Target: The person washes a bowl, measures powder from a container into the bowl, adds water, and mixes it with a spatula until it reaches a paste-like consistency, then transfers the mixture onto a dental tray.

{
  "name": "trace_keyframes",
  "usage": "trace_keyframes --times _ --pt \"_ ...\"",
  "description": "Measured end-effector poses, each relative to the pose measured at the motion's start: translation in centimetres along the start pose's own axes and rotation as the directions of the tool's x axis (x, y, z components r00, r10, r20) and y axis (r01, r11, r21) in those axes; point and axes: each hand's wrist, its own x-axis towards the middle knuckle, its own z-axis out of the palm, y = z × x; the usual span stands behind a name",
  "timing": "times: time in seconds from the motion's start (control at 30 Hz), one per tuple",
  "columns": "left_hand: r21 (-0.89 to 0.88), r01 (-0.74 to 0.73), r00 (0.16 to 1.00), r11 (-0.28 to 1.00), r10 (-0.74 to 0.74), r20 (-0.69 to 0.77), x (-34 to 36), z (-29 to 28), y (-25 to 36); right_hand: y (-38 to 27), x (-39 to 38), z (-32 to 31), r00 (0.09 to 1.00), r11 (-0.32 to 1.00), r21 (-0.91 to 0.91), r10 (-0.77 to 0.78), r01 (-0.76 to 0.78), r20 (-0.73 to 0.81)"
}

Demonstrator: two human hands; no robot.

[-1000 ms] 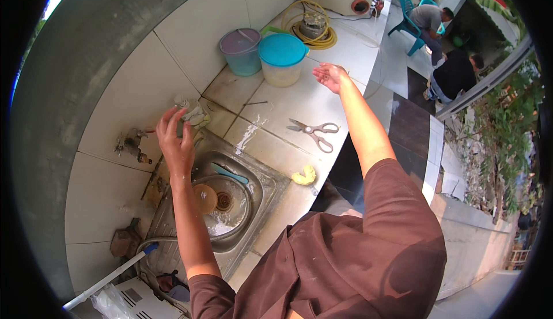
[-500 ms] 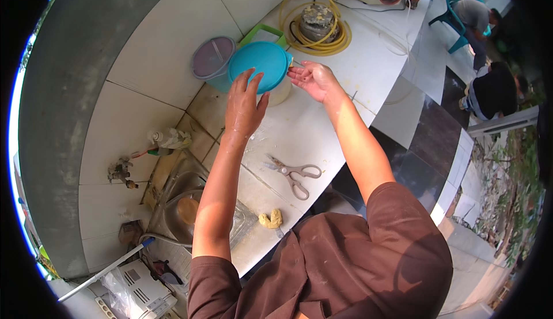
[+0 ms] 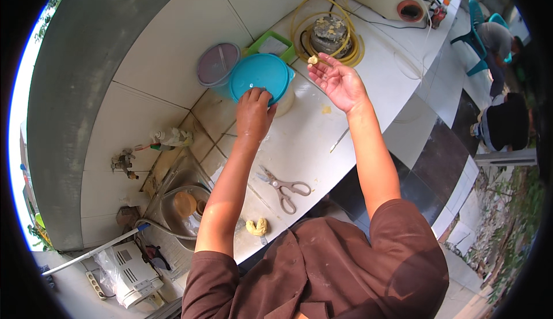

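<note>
My left hand (image 3: 253, 111) grips the near edge of a round teal lid (image 3: 259, 77) that sits on a pale tub on the white tiled counter. My right hand (image 3: 339, 80) is raised palm up beside the tub, with a small yellowish lump (image 3: 313, 60) pinched at its fingertips. A second tub with a grey-purple lid (image 3: 218, 64) stands just left of the teal one. A green tray (image 3: 271, 43) lies behind them.
Scissors (image 3: 285, 189) and a yellow lump (image 3: 257, 227) lie on the counter near my body. A steel sink (image 3: 181, 204) with a bowl is at lower left, a tap (image 3: 124, 162) on the wall. A coiled yellow hose (image 3: 325, 31) lies beyond. People sit at far right.
My left hand left the sink area, crossed to the teal lid and now grips its edge. My right hand turned palm up holding the small lump. The view swung toward the tubs.
</note>
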Motion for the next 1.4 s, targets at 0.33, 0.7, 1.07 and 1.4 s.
trace_keyframes --times 0.33,0.7,1.07,1.4 --pt "-0.256 0.161 0.94 0.953 -0.227 -0.254 -10.4 -6.2 -4.3 9.7 -6.8 8.6 0.911 0.91 -0.376 0.295 -0.176 0.287" --pt "-0.338 0.551 0.547 0.763 -0.636 -0.545 -33.2 -25.5 -27.1 39.3 -9.0 15.1 0.666 0.584 -0.627 0.734 -0.516 0.136" --pt "0.125 0.218 0.956 0.968 -0.186 -0.228 -28.7 -30.0 -47.7 61.1 -6.0 10.4 0.806 0.187 -0.931 0.572 -0.313 -0.156" --pt "0.144 0.421 0.849 0.895 -0.333 -0.41 -26.5 -29.3 -47.2 66.3 -4.7 11.4 0.771 0.526 -0.604 0.581 -0.599 -0.259"
